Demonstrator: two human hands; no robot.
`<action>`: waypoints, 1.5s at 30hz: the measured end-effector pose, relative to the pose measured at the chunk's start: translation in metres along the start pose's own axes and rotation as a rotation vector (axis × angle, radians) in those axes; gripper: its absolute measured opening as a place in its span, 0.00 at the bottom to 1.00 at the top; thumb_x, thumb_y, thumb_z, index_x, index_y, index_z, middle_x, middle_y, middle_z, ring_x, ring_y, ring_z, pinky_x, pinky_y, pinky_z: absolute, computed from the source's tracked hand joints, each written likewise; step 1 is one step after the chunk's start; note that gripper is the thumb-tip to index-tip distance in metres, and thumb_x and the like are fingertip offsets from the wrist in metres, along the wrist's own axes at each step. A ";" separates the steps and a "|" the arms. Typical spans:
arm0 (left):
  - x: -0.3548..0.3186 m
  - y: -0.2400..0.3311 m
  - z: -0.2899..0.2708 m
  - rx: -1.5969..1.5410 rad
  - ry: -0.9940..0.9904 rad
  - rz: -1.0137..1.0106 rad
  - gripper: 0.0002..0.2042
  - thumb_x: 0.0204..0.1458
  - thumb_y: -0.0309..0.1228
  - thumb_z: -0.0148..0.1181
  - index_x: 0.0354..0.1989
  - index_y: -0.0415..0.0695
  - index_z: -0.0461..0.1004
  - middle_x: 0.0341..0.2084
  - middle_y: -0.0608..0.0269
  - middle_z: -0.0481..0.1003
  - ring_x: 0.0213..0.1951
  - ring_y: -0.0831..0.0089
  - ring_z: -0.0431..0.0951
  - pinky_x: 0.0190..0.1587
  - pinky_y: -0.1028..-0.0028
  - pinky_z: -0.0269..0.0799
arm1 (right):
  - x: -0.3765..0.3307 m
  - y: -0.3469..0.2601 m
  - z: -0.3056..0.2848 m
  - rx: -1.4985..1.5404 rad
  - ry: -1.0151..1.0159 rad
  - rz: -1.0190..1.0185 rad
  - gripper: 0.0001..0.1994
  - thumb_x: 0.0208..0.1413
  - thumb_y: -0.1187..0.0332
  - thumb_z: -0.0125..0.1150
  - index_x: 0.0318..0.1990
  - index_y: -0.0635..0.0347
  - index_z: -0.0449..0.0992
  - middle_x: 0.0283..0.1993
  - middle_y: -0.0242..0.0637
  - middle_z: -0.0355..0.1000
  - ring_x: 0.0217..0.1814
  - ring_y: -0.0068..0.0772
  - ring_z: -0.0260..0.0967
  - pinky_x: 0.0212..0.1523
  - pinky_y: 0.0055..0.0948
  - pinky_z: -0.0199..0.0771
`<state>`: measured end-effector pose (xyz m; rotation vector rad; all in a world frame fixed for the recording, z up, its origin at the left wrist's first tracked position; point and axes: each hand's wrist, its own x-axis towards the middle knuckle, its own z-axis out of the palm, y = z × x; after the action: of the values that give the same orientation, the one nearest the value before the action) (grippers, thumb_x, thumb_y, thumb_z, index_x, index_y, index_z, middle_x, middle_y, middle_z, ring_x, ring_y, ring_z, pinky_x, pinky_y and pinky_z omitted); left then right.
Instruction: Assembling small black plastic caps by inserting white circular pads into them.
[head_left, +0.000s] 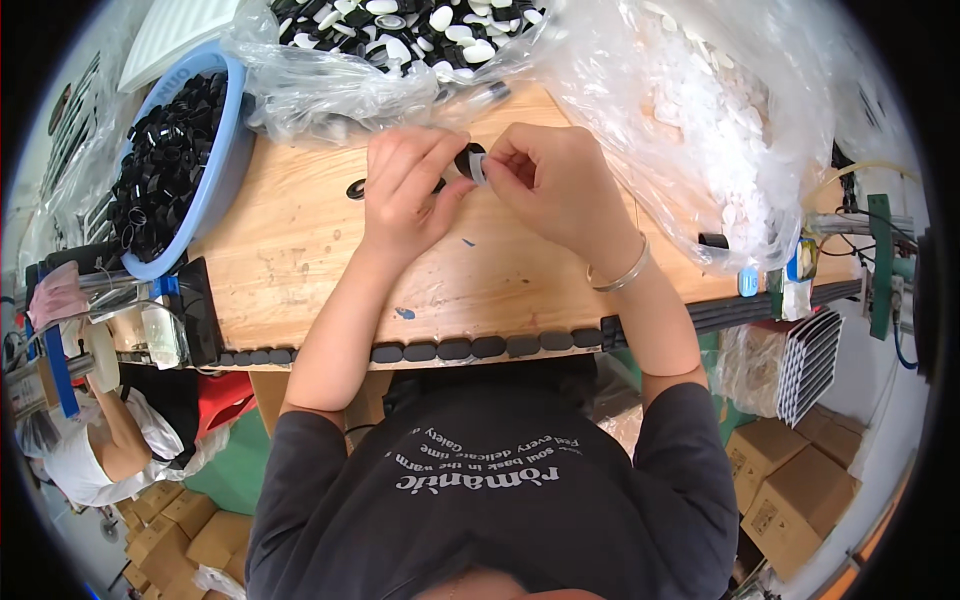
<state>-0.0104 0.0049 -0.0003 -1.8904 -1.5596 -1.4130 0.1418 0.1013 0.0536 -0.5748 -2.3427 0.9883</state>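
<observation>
My left hand (405, 190) is closed, its fingertips at a small black round cap (463, 160) held above the wooden table. From the other side, my right hand (560, 185) pinches a whitish, translucent disc (478, 167) against the cap's open end. Whether the disc sits inside the cap or only touches it, I cannot tell. A small black ring (355, 189) lies just left of my left hand. Part of another black piece shows beneath that hand's fingers, mostly hidden.
A blue basin (236, 130) of black caps stands at the left. Clear plastic bags hold black and white pieces (400, 40) at the back and white discs (735, 150) at the right. A black cylinder (713, 241) lies by the right bag. Another person (120, 440) sits at the lower left.
</observation>
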 end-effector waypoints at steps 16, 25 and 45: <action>0.001 0.007 0.000 -0.156 -0.031 -0.036 0.22 0.31 0.24 0.71 0.40 0.35 0.76 0.30 0.57 0.74 0.33 0.58 0.74 0.37 0.65 0.69 | 0.005 0.014 -0.001 0.603 -0.313 0.425 0.09 0.55 0.75 0.60 0.42 0.65 0.72 0.35 0.31 0.74 0.35 0.15 0.71 0.35 0.17 0.72; 0.003 0.006 -0.001 -0.167 -0.076 -0.043 0.22 0.33 0.25 0.71 0.41 0.36 0.76 0.28 0.54 0.75 0.33 0.58 0.75 0.47 0.60 0.71 | 0.000 0.030 0.017 0.759 -0.219 0.281 0.07 0.56 0.78 0.57 0.41 0.63 0.70 0.35 0.31 0.74 0.34 0.15 0.70 0.36 0.17 0.72; -0.005 -0.006 -0.014 -0.840 -0.073 -0.956 0.07 0.55 0.29 0.61 0.35 0.37 0.76 0.25 0.70 0.75 0.29 0.86 0.70 0.32 0.84 0.65 | 0.003 0.030 0.006 0.807 -0.114 0.282 0.13 0.55 0.75 0.60 0.48 0.68 0.73 0.36 0.35 0.76 0.33 0.21 0.73 0.32 0.18 0.72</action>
<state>-0.0214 -0.0060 0.0000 -1.5383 -2.2890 -2.7648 0.1412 0.1191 0.0285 -0.5191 -1.7371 1.9837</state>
